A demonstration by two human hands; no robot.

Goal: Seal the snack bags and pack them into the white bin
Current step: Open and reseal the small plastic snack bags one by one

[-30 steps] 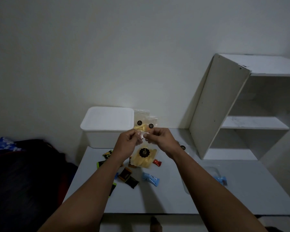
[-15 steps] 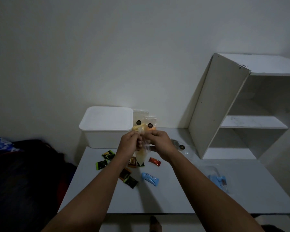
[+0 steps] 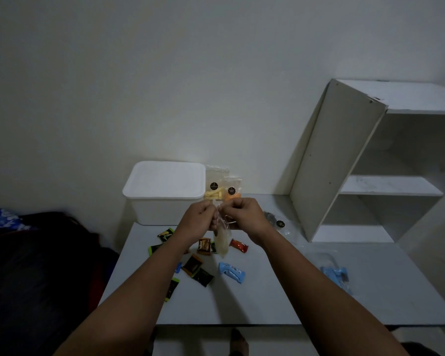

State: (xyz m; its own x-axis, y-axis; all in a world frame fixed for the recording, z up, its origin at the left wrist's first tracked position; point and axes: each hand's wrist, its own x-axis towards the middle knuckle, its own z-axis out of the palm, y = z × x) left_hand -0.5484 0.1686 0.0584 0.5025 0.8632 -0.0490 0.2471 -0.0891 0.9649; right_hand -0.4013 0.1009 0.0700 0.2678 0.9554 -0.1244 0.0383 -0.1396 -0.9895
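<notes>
Pinching the top of a clear snack bag (image 3: 221, 242), the left hand (image 3: 199, 217) and right hand (image 3: 244, 214) meet in the air above the tabletop (image 3: 267, 296), each grip closed on the bag's mouth while its pale contents hang below. The step looks like pressing the seal shut — best done by running thumb and finger along the whole strip from one end to the other, keeping the two edges lined up, with the bag hanging so nothing sits in the seam.

The white bin (image 3: 165, 194) stands at the far left of the tabletop against the wall, its lid on, so it will need opening before packing. Just beside it two more snack bags (image 3: 222, 187) with dark round stickers lean upright. Small wrapped sweets (image 3: 198, 268) lie scattered under the arms, and another clear bag (image 3: 335, 272) with blue pieces lies well apart on the right. A white shelf unit (image 3: 357, 163) stands on the right — the room is dim, with a plain wall behind.
</notes>
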